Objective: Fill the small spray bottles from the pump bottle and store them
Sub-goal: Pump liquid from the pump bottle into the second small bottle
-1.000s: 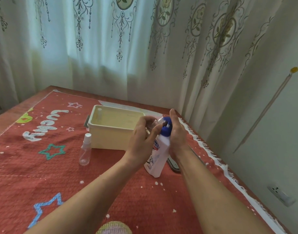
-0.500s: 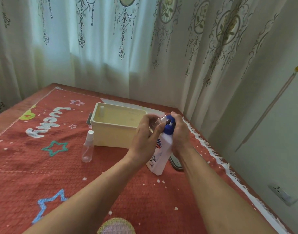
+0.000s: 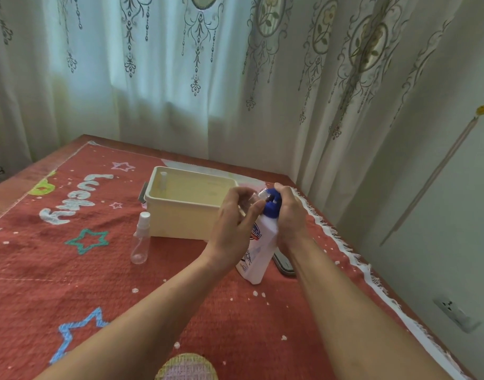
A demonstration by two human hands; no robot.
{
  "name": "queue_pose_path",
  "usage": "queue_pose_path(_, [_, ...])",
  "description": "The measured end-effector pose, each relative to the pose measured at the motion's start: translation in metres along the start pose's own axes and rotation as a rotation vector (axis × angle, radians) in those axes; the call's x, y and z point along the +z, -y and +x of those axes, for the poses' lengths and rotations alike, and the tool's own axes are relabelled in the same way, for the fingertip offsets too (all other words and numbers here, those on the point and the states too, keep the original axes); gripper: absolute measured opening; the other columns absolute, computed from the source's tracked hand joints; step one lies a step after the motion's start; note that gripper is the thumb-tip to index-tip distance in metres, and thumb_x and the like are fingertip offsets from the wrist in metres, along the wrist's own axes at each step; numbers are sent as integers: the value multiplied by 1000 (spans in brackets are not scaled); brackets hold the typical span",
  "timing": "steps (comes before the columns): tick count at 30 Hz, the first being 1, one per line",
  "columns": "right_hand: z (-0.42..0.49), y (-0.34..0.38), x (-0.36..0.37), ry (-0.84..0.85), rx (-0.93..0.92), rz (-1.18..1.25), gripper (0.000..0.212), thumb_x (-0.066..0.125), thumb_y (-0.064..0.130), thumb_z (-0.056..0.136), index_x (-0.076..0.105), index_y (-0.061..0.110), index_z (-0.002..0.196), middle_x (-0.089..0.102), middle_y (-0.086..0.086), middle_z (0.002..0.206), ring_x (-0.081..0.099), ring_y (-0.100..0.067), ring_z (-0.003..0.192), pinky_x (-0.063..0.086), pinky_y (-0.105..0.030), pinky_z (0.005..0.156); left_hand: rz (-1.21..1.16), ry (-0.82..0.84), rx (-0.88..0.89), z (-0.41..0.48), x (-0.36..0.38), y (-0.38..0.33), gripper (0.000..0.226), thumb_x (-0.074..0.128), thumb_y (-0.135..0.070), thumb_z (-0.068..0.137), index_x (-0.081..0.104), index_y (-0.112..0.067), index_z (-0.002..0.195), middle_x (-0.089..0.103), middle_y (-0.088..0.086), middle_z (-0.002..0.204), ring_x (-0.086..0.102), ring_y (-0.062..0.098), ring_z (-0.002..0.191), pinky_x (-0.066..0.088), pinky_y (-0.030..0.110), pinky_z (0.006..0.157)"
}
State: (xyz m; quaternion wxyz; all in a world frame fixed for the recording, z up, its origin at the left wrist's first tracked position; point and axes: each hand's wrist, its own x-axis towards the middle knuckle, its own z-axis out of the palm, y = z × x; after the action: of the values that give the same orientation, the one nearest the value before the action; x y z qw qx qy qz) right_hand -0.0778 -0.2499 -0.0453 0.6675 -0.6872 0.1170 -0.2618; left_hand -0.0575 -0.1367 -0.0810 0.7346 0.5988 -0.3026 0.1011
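left fingers (image 3: 236, 198) curl round small spray bottle (image 3: 254, 199), mouth at nozzle. right fingers (image 3: 283, 193) wrap tilted pump bottle (image 3: 258, 250) head. Risk: mouth slips off nozzle, liquid spills onto cloth (image 3: 71, 270). Spare bottle (image 3: 140, 241) stands well left, beside tub (image 3: 180, 223).

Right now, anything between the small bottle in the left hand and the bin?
Nothing visible. The left hand holds the small bottle just in front of the open bin; the pump bottle stands nearer, not between.

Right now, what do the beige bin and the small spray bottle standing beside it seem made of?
Beige bin: likely moulded plastic, smooth matte walls, rolled rim. Spray bottle: probably clear plastic, see-through body, white cap.
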Motion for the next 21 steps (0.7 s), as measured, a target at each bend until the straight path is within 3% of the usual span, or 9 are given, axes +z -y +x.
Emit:
queue_pose_path(4, [-1, -1, 0, 37, 14, 1, 44, 49, 54, 98, 64, 15, 85, 66, -7, 79, 64, -29, 81, 53, -46, 86, 4, -4, 10, 2, 0, 0, 15, 61, -25, 98, 52, -32, 107, 62, -5, 100, 59, 4, 91, 49, 16, 79])
queue_pose_path(7, [1, -2, 0, 26, 3, -33, 37, 47, 46, 100, 62, 16, 84, 64, -6, 77, 63, -28, 78, 51, -46, 83, 10, -3, 2, 1, 1, 3, 15, 61, -26, 98, 52, -29, 110, 62, -5, 101, 60, 6, 92, 50, 19, 80])
queue_pose_path(11, [2, -2, 0, -7, -20, -28, 35, 47, 36, 100, 61, 19, 72, 61, -6, 72, 58, -27, 74, 47, -46, 80, 10, -7, -8, 1, 1, 4, 19, 61, -27, 97, 49, -40, 103, 62, -7, 101, 60, 2, 91, 50, 18, 79])
queue_pose_path(15, [-2, -1, 2, 15, 12, 0, 48, 53, 61, 93, 64, 16, 80, 65, -11, 82, 62, -33, 83, 52, -49, 88, 12, -9, 7, 2, 1, 2, 15, 61, -26, 97, 52, -31, 108, 62, -6, 101, 60, 5, 95, 49, 17, 81])
queue_pose_path(21, [1, -1, 2, -11, 6, -10, 32, 50, 36, 98, 62, 18, 75, 61, -9, 76, 59, -29, 76, 47, -45, 79, 13, -4, -20, 1, 1, 7, 18, 61, -29, 97, 52, -26, 112, 62, -4, 102, 60, 10, 94, 50, 22, 81])
